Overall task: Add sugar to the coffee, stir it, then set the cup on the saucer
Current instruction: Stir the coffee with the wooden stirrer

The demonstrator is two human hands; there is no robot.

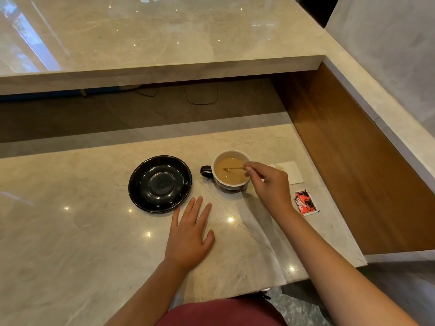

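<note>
So this is the stirring part. The right hand (270, 184) has its fingertips pinched onto a thin stir stick (234, 168), with the far end dipped into the coffee (231, 171). The left hand (189, 234) is flat on the counter (70, 231), fingers spread, gripping nothing, just near the front edge of the saucer (160, 184).

Tip for doing this well, imo: the cup (231, 170) looks pretty full, with the coffee not far below the rim, so small slow circles are the way to go. Keep the stick low in the liquid and off the cup wall or it'll slosh. I'd probably bring that free left hand over to steady the handle (206, 171), which points left toward the saucer. Nothing is bracing the cup right now.

Containers: the cup is white inside, dark outside, and holds light brown milky coffee. It sits on the counter just right of the saucer, not touching it. The saucer is black, glossy and has nothing in it, so the landing spot is ready.

There's a red and white sugar packet (306, 203) lying on the counter to the right of the right wrist. It looks crumpled, so I'm guessing it's used, but can't say for sure. A white napkin (293, 171) sits behind the right hand.
</note>
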